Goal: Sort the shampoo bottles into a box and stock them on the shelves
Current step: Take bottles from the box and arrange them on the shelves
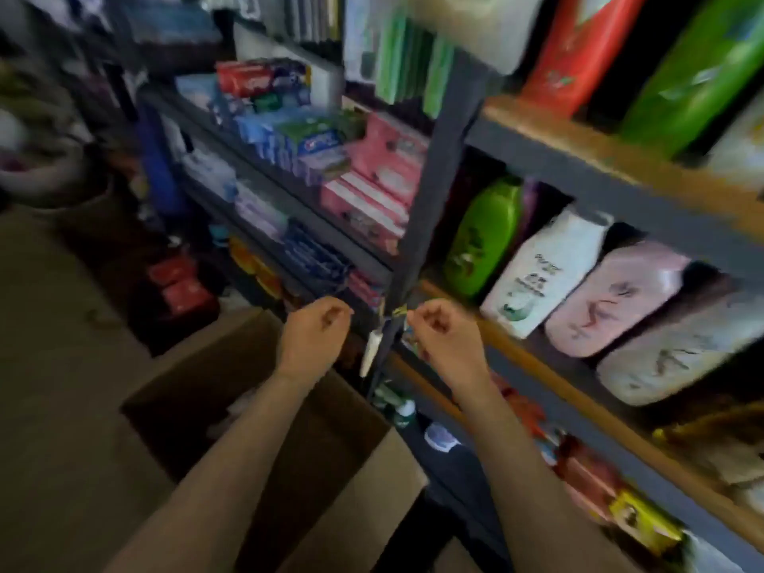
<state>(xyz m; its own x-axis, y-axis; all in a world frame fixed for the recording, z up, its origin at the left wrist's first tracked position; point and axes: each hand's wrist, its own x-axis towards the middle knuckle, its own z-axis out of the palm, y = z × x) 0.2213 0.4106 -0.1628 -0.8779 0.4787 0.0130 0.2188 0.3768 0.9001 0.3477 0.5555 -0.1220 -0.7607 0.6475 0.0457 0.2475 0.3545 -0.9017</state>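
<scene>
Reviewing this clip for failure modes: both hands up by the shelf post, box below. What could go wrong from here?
1. Both hands, left and right, are curled and hold no bottle, so stocking may stall.
2. The bottles on the middle shelf lean on one another; pushing one in could topple the row.
3. The open box sits right below the arms, easy to bump or trip on.

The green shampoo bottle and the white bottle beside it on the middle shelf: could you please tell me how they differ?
The green shampoo bottle is bright green with a matching green cap; the white bottle is white with dark lettering and a greenish motif low down. The green one has a rounded, oval body, the white one broader, squarer shoulders. The green one stands nearer the shelf post. Both stand on the same shelf, caps up.
</scene>
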